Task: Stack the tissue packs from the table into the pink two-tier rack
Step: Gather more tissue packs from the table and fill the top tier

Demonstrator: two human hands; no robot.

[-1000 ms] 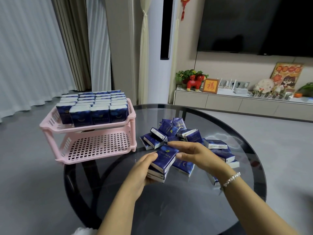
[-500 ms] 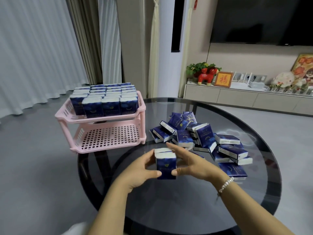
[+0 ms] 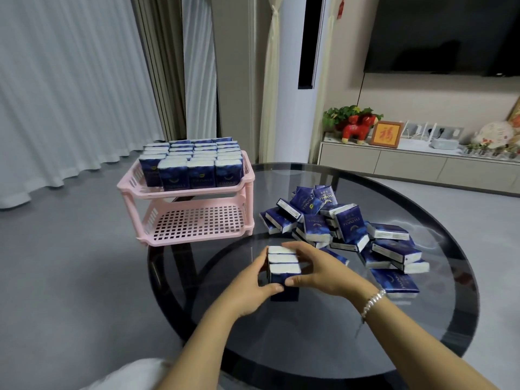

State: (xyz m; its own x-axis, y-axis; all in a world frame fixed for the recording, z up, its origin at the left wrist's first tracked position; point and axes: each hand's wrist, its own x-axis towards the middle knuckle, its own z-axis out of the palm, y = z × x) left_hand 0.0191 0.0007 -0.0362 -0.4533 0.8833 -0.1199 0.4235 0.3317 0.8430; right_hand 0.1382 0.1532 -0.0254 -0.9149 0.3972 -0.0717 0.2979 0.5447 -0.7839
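The dark blue tissue packs carry pale lettering and a curved gold mark, too small to read. A gold-framed picture (image 3: 385,134) on the low cabinet (image 3: 416,167) shows one red Chinese character, 福.

The round dark glass table (image 3: 323,342) stands on a grey floor, with white curtains (image 3: 70,88) to the left, a black wall screen (image 3: 441,32) upper right and a red animal figure (image 3: 356,131) before a green plant on the cabinet.

The left hand (image 3: 247,288) and right hand (image 3: 318,268) press from both sides on a small upright stack of three tissue packs (image 3: 282,268), white tops facing up, fingers curled around it, thumbs at the front; it stands on the glass. A loose heap of blue tissue packs (image 3: 346,232) lies just right of and behind it. The pink plastic two-tier rack (image 3: 194,218) sits at the table's left edge; its top tier is filled with upright rows of packs (image 3: 194,164), its latticed bottom tier is bare. A beaded bracelet (image 3: 372,301) circles the right wrist.
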